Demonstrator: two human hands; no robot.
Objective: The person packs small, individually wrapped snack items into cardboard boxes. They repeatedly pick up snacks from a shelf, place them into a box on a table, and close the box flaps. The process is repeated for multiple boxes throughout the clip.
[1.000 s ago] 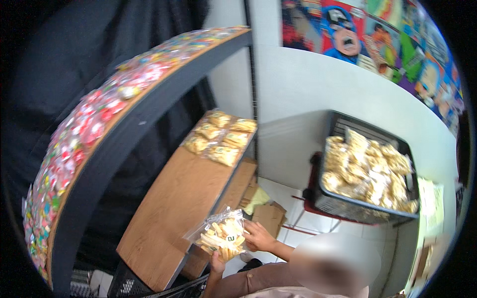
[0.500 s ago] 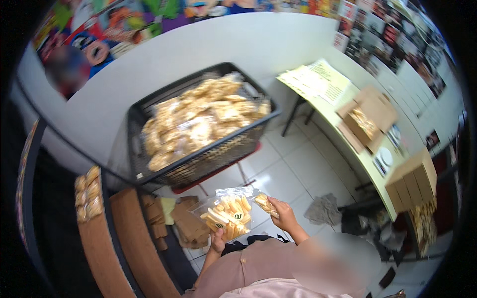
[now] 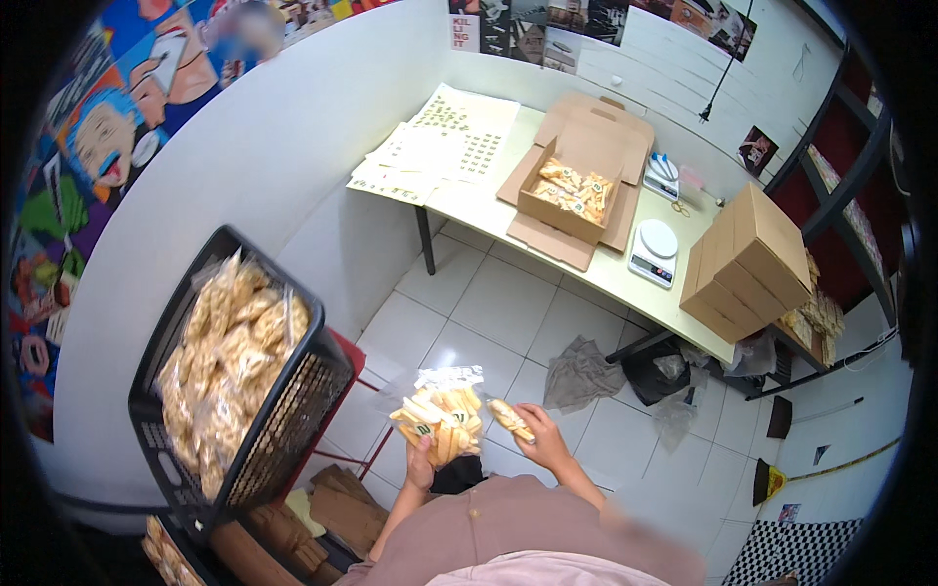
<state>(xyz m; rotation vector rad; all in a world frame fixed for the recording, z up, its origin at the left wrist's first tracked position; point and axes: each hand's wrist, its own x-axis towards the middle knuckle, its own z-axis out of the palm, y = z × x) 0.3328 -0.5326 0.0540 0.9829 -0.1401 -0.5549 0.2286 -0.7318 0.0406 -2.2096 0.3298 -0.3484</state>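
The step in hand looks like the handling of snack packs: you hold one load in each hand, in front of your body and above the tiled floor (image 3: pixel 508 293). Your left hand (image 3: pixel 418 467) has its grip clamped on the lower edge of the clear bag of pale snack sticks (image 3: pixel 446 422), with the thumb on the face that is turned to you. The bag leans with its top away from you; because its film is shiny, it may be two packs overlapping. Your right hand (image 3: pixel 544 441) has its grip clamped on the right end of the narrow snack packet (image 3: pixel 509 420), which is tilted, just beside the bag.

In my judgement, the next move calls for a light, steady hold, so that the sticks do not break and neither load slips.

Both forearms come up from the lower edge, bent around your body. The left one is steeper; the right one slants inward. The black basket (image 3: pixel 305 415) is at your left, and the carton (image 3: pixel 559 219) stands on the desk (image 3: pixel 474 210) ahead, well apart from both hands.
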